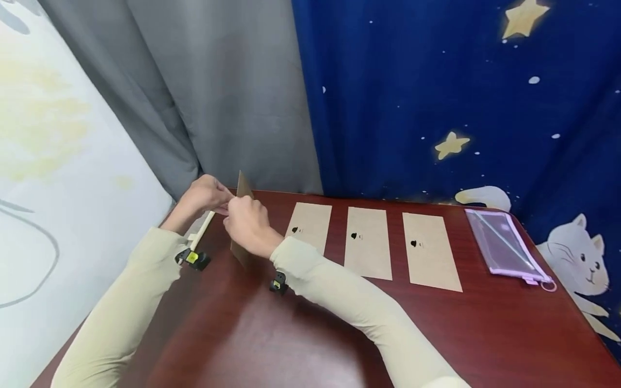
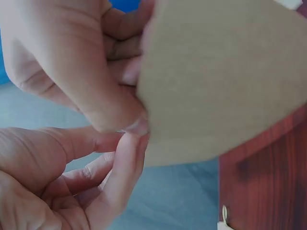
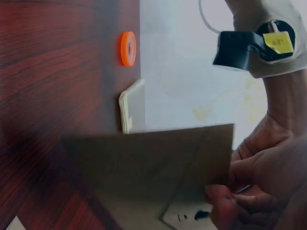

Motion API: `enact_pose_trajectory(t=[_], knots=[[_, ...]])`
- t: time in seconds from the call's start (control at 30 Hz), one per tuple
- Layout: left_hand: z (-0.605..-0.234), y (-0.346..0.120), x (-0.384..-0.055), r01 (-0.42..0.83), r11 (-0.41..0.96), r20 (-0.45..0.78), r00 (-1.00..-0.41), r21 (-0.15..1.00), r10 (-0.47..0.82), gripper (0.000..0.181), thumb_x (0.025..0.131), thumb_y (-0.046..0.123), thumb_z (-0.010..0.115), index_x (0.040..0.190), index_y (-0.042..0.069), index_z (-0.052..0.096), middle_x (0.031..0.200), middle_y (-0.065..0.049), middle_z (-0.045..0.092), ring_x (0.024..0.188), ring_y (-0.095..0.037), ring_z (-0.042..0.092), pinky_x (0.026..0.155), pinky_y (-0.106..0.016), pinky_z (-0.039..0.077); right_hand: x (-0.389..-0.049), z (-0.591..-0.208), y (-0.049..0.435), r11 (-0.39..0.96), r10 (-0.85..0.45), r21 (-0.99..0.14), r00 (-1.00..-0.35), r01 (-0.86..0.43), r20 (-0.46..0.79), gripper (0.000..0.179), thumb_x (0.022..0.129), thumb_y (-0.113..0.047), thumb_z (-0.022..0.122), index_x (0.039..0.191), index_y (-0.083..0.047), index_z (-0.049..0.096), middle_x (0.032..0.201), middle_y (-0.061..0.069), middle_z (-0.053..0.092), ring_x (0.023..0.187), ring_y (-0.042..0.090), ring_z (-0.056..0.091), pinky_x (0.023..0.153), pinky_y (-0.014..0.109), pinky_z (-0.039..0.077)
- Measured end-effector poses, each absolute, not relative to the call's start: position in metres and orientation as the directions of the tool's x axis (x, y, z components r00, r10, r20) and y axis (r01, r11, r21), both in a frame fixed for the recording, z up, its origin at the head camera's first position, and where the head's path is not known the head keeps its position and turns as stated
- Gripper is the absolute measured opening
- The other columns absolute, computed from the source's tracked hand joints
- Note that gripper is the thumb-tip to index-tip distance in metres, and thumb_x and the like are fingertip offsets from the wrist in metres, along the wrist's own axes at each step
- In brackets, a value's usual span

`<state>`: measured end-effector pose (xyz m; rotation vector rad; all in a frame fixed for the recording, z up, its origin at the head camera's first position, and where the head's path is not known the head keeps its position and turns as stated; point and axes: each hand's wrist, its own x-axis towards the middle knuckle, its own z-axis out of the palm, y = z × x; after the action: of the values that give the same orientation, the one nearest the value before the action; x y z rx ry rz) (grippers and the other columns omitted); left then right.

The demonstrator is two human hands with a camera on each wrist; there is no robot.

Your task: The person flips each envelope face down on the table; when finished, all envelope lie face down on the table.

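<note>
A brown kraft-paper envelope [image 1: 244,186] stands upright on edge above the table's left part. My right hand [image 1: 248,223] grips its near edge, thumb flat on one face in the left wrist view. My left hand [image 1: 206,193] meets the right one there, thumb and forefinger pinching at the same edge. Whatever lies between the fingertips is hidden. In the right wrist view the envelope [image 3: 144,167] shows a flap line and a small black hat print beside my right hand [image 3: 283,177].
Three matching envelopes [image 1: 310,223] [image 1: 368,242] [image 1: 432,250] lie in a row on the red-brown table. A purple-edged zip pouch [image 1: 504,242] lies at the right edge. A pale stack [image 3: 132,108] and an orange ring-shaped roll [image 3: 128,48] sit by the left edge.
</note>
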<state>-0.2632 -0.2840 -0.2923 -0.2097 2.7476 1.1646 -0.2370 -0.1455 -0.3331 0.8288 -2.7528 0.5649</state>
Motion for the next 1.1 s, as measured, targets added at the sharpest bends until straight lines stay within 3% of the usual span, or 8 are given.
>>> enact_pose_trajectory(t=[0.17,0.3,0.43,0.53,0.63,0.8,0.97,1.1], knots=[[-0.302,-0.287,-0.259,-0.192,0.632,-0.202,-0.978,0.751,-0.058,0.039,0.099,0.022,0.063,0.116,-0.012,0.069,0.083,-0.003,0.076,0.066,-0.005,0.072,0.073,-0.03,0.065,-0.231,-0.336,-0.144,0.791,-0.476,-0.218,-0.799,-0.572,0.368,0.022,0.095,-0.029,0.068,0.075,-0.02,0.07,0.069,-0.004,0.066,0.059,0.011,0.063,0.048,0.024,0.051],[-0.334,-0.301,-0.264,-0.312,0.39,-0.35,-0.936,0.867,0.03,0.047,0.106,0.043,0.047,0.114,0.001,0.066,0.077,0.006,0.072,0.071,-0.004,0.071,0.075,-0.027,0.064,-0.23,-0.336,-0.142,0.792,-0.434,-0.271,-0.816,-0.548,0.381,0.03,0.094,-0.024,0.066,0.065,-0.02,0.062,0.062,-0.005,0.061,0.055,0.01,0.058,0.046,0.025,0.047],[-0.368,-0.313,-0.267,-0.491,0.089,-0.498,-0.839,0.867,0.22,0.044,0.111,0.026,0.033,0.089,0.011,0.068,0.074,0.0,0.073,0.073,-0.008,0.072,0.071,-0.025,0.063,-0.23,-0.335,-0.139,0.765,-0.406,-0.345,-0.824,-0.543,0.396,0.034,0.091,-0.019,0.065,0.059,-0.02,0.054,0.06,-0.003,0.059,0.054,0.01,0.056,0.044,0.025,0.045],[-0.38,-0.313,-0.268,-0.521,-0.002,-0.502,-0.824,0.854,0.264,0.049,0.108,0.008,0.031,0.078,0.012,0.07,0.072,-0.004,0.073,0.072,-0.01,0.071,0.068,-0.025,0.063,-0.232,-0.334,-0.136,0.754,-0.381,-0.383,-0.83,-0.534,0.407,0.036,0.091,-0.02,0.065,0.057,-0.02,0.052,0.058,-0.003,0.057,0.053,0.011,0.056,0.044,0.025,0.044],[-0.382,-0.311,-0.271,-0.513,-0.007,-0.496,-0.834,0.859,0.239,0.047,0.108,0.006,0.031,0.08,0.013,0.068,0.076,-0.004,0.072,0.074,-0.01,0.071,0.071,-0.025,0.063,-0.235,-0.332,-0.133,0.766,-0.346,-0.402,-0.848,-0.503,0.402,0.033,0.092,-0.02,0.064,0.06,-0.02,0.055,0.061,-0.004,0.06,0.058,0.013,0.063,0.046,0.026,0.049],[-0.383,-0.313,-0.278,-0.513,0.039,-0.512,-0.844,0.858,0.158,0.028,0.11,0.015,0.035,0.104,0.003,0.059,0.082,-0.003,0.07,0.079,-0.011,0.071,0.079,-0.026,0.063,-0.239,-0.336,-0.127,0.776,-0.31,-0.422,-0.866,-0.469,0.391,0.028,0.096,-0.016,0.061,0.069,-0.017,0.063,0.068,-0.002,0.067,0.068,0.017,0.072,0.051,0.027,0.055],[-0.382,-0.324,-0.28,-0.454,0.181,-0.476,-0.873,0.873,0.104,0.025,0.109,0.011,0.039,0.127,-0.002,0.052,0.082,0.007,0.068,0.079,-0.004,0.067,0.08,-0.022,0.062,-0.245,-0.345,-0.12,0.754,-0.304,-0.479,-0.885,-0.45,0.353,0.034,0.098,-0.008,0.055,0.065,-0.016,0.051,0.06,-0.002,0.055,0.062,0.014,0.066,0.047,0.024,0.047],[-0.386,-0.331,-0.28,-0.401,0.252,-0.43,-0.9,0.881,0.07,0.032,0.105,0.004,0.048,0.134,-0.01,0.049,0.079,0.011,0.068,0.076,-0.001,0.066,0.08,-0.02,0.061,-0.254,-0.361,-0.115,0.694,-0.261,-0.594,-0.912,-0.406,0.318,0.04,0.097,-0.01,0.06,0.06,-0.016,0.048,0.054,-0.003,0.048,0.055,0.012,0.057,0.046,0.02,0.04]])
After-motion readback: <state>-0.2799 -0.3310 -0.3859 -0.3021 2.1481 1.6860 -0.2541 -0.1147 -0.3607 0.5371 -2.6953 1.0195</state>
